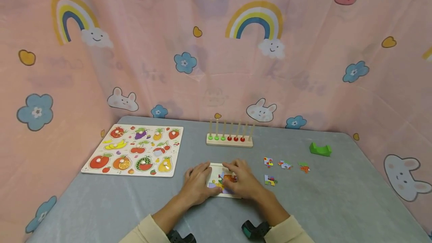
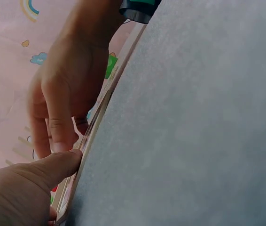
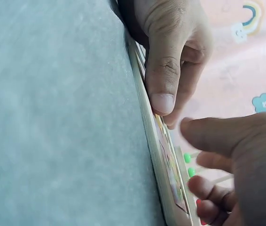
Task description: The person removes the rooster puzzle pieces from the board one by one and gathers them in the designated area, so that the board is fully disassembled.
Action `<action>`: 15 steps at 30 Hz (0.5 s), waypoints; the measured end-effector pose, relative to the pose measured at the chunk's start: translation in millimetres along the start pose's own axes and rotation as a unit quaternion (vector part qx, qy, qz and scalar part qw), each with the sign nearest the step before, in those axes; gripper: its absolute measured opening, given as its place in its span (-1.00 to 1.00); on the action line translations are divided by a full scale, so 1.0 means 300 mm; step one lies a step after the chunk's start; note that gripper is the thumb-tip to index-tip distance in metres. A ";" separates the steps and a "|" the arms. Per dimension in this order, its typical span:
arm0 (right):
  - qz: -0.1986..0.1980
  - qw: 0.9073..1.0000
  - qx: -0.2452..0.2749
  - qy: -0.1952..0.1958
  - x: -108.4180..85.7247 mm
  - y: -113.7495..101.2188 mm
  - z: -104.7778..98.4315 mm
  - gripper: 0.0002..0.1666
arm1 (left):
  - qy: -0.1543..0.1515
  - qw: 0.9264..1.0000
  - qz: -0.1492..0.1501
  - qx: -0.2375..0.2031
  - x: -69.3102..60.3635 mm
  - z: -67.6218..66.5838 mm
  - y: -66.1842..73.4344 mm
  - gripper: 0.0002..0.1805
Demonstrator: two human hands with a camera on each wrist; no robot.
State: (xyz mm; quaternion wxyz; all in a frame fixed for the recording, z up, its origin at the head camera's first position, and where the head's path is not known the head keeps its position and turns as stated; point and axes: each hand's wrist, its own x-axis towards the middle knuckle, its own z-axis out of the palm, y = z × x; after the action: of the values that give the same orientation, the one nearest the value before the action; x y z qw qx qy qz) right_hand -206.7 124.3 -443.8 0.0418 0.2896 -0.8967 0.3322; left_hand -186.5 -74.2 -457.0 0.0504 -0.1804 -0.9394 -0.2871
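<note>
A small wooden jigsaw puzzle board lies on the table, partly filled with colourful pieces and partly covered by both hands. My left hand grips its left side, with the thumb on the near rim. Above the board's right part, my right hand has its fingers apart and loosely bent. In the right wrist view nothing shows between the right fingers. Several loose jigsaw pieces lie to the right of the board, one of them nearer than the rest.
A large fruit puzzle board occupies the left of the table. Toward the back stands a wooden peg rack with green and red beads. A green curved block sits at the far right. Behind the table hangs a patterned pink curtain.
</note>
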 end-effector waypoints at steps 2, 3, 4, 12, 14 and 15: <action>0.008 1.000 -0.011 -0.002 -0.001 0.003 0.006 -0.36 | 0.000 1.000 0.000 0.001 0.000 -0.001 0.000 -0.17; 0.012 1.000 -0.016 -0.004 0.000 0.003 0.009 -0.35 | 0.000 1.000 0.000 0.001 0.000 -0.001 0.000 -0.17; 0.018 1.000 -0.020 -0.007 0.000 0.001 0.011 -0.35 | 0.000 1.000 0.000 0.002 0.001 -0.001 0.000 -0.17; 0.014 0.999 -0.045 -0.017 -0.001 -0.004 0.014 -0.55 | -0.005 1.000 -0.002 0.005 0.002 -0.002 0.001 -0.17; 0.006 0.999 -0.039 -0.005 -0.001 0.000 0.017 -0.61 | -0.006 1.000 -0.004 0.003 0.001 -0.003 0.001 -0.17; 0.003 0.999 -0.034 0.001 -0.001 0.002 0.018 -0.65 | -0.006 1.000 -0.005 0.004 0.001 -0.003 0.001 -0.16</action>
State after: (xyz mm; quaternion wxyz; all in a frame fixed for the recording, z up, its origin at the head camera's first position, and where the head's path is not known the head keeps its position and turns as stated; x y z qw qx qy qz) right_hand -206.0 121.6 -448.5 0.0518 0.2853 -0.9081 0.3021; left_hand -186.7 -74.3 -456.0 0.0438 -0.1776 -0.9415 -0.2829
